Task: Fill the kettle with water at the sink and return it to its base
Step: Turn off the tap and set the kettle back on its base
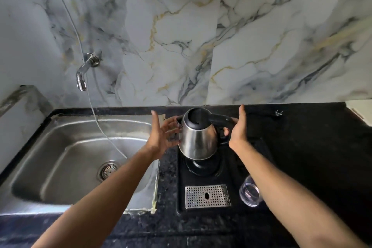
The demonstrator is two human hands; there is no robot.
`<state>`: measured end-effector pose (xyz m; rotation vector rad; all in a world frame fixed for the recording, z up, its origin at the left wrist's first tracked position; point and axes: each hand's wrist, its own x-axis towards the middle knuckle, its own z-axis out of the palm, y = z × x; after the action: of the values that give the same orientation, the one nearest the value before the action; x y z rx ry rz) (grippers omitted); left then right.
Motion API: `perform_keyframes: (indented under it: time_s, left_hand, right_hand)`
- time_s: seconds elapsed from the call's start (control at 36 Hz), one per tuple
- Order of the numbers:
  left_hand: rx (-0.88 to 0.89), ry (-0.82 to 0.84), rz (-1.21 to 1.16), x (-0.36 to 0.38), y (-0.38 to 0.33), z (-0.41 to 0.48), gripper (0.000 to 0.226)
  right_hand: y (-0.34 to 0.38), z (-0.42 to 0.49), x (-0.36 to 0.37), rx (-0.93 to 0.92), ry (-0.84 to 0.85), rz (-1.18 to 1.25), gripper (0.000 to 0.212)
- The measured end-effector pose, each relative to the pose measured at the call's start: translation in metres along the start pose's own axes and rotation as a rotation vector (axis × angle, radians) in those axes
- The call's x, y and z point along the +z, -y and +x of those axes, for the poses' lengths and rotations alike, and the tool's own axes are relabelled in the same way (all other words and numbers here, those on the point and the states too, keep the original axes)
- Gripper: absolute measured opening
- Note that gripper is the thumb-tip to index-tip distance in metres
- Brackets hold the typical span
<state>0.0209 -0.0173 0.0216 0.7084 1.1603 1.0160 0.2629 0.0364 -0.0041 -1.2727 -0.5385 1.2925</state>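
Observation:
The steel kettle (198, 141), with its black lid down, hangs tilted just above its round black base (203, 167) on the dark counter. My right hand (238, 133) is at the black handle with fingers curled under it and the thumb pointing up. Beside the spout, my left hand (161, 137) is spread, its fingers against the kettle's left side. The steel sink (40, 133) lies to the left, with the chrome tap (84, 72) on the wall above it. I see no water running.
The base sits in a black tray (181, 191) with a perforated metal grate (207, 196). A clear glass (249, 193) lies on its side under my right forearm. A thin clear hose (100, 127) hangs from the wall into the sink. The marble wall stands close behind.

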Motion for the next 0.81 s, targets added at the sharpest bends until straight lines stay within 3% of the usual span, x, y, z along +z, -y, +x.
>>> perform_keyframes:
  time_s: [0.39, 0.81]
  left_hand:
    - [-0.055, -0.029, 0.020, 0.010, 0.038, 0.009, 0.094]
    - [-0.093, -0.005, 0.041, 0.010, 0.039, 0.007, 0.093]
  right_hand:
    - [-0.026, 0.005, -0.034, 0.076, 0.019, -0.043, 0.073]
    - [-0.029, 0.000, -0.046, 0.034, 0.037, -0.091, 0.072]
